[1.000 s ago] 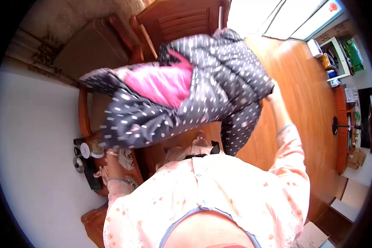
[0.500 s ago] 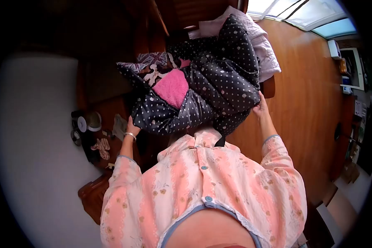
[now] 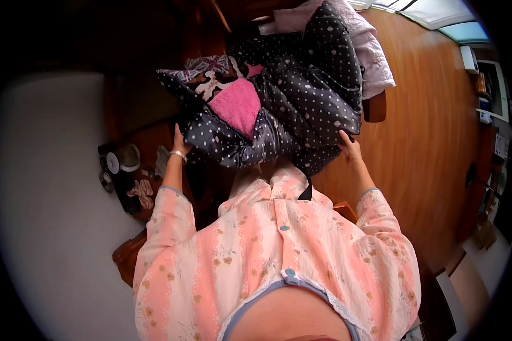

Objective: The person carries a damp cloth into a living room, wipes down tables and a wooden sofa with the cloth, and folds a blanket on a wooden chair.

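Note:
A black padded garment with white dots (image 3: 316, 96) lies bunched over wooden furniture, its pink fleecy lining (image 3: 239, 108) facing up at the middle. My left hand (image 3: 180, 142), with a bracelet at the wrist, is at the garment's lower left edge, fingers stretched upward. Against the lower right edge is my right hand (image 3: 350, 149), its fingers apart. A patterned cloth (image 3: 210, 63) shows beyond the lining.
Pale pink quilted fabric (image 3: 372, 62) lies under the garment at the right. A wooden surface at left holds a roll of white tape (image 3: 113, 163) and a crumpled pinkish cloth (image 3: 143, 192). Wooden floor (image 3: 415, 142) extends right, toward shelves along the wall.
The garment, earlier raised and spread between my hands, now rests on the furniture. My hands have loosened from gripping its edges, and my right hand has shifted slightly inward.

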Demonstrator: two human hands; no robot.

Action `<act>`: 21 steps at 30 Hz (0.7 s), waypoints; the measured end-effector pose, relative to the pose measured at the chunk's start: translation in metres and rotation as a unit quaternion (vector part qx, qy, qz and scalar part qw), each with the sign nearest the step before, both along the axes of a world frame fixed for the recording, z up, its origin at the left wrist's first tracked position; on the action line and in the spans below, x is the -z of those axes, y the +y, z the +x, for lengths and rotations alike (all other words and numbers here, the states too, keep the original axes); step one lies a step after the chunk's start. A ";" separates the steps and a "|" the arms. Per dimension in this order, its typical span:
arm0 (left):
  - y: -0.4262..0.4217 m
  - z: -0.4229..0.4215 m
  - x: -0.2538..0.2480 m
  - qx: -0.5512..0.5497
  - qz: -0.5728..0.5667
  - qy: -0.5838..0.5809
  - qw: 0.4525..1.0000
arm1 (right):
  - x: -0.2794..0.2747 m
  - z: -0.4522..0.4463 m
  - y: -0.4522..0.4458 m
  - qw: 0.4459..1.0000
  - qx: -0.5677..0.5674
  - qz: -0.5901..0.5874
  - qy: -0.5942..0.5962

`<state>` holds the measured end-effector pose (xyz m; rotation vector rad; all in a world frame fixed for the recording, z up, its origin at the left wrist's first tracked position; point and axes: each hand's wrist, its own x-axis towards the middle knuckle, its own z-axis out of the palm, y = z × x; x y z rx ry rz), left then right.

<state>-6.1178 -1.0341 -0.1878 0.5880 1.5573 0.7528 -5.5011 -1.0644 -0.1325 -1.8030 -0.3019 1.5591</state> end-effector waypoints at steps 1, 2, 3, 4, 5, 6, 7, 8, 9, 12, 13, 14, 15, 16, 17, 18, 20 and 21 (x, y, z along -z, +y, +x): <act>0.014 0.027 -0.037 0.026 -0.027 0.114 0.993 | 0.008 0.000 -0.009 1.000 -0.019 -0.006 0.020; 0.021 0.037 -0.046 0.040 -0.039 0.171 0.984 | 0.013 -0.001 -0.014 0.998 -0.037 -0.006 0.042; 0.027 0.047 -0.054 0.054 -0.054 0.226 0.971 | 0.021 -0.005 -0.020 0.990 -0.135 -0.044 -0.026; 0.035 0.050 -0.047 0.006 -0.076 0.257 0.963 | 0.022 -0.013 -0.021 0.989 -0.137 -0.050 -0.027; 0.043 0.052 -0.041 -0.041 -0.100 0.288 0.952 | 0.020 -0.022 -0.020 0.982 -0.167 0.002 -0.092; 0.044 0.046 -0.017 -0.045 -0.101 0.290 0.951 | 0.016 -0.028 -0.017 0.966 -0.196 0.063 -0.154; 0.040 0.032 0.022 -0.154 -0.151 0.128 0.968 | 0.008 -0.032 -0.007 0.966 -0.201 0.060 -0.151; 0.046 0.041 0.006 -0.255 -0.187 -0.039 0.948 | -0.003 -0.039 0.009 0.949 -0.228 0.060 -0.211; 0.060 0.033 -0.017 -0.015 -0.150 -0.082 0.985 | -0.013 -0.041 0.023 0.927 -0.250 0.064 -0.271; 0.124 0.045 -0.105 0.015 -0.067 0.012 0.998 | -0.054 -0.038 0.098 0.914 -0.198 0.206 -0.289; 0.148 0.037 -0.137 -0.012 -0.037 0.043 0.998 | -0.080 -0.041 0.137 0.900 -0.145 0.323 -0.255; 0.172 0.024 -0.174 -0.041 -0.003 0.072 0.997 | -0.108 -0.039 0.172 0.880 -0.107 0.363 -0.288; 0.191 0.007 -0.216 -0.073 0.034 0.094 0.992 | -0.134 -0.030 0.208 0.861 -0.104 0.337 -0.365; 0.201 -0.008 -0.262 -0.109 0.079 0.111 0.985 | -0.146 -0.018 0.242 0.802 -0.088 0.428 -0.408; 0.215 -0.028 -0.303 -0.125 0.140 0.132 0.973 | -0.166 0.009 0.279 0.793 -0.113 0.407 -0.440; 0.219 -0.045 -0.349 -0.142 0.216 0.147 0.955 | -0.184 0.037 0.317 0.781 -0.138 0.387 -0.471; 0.217 -0.079 -0.436 -0.175 0.351 0.172 0.903 | -0.224 0.057 0.347 0.770 -0.143 0.368 -0.502; 0.206 -0.097 -0.477 -0.181 0.411 0.177 0.876 | -0.247 0.057 0.349 0.766 -0.129 0.379 -0.502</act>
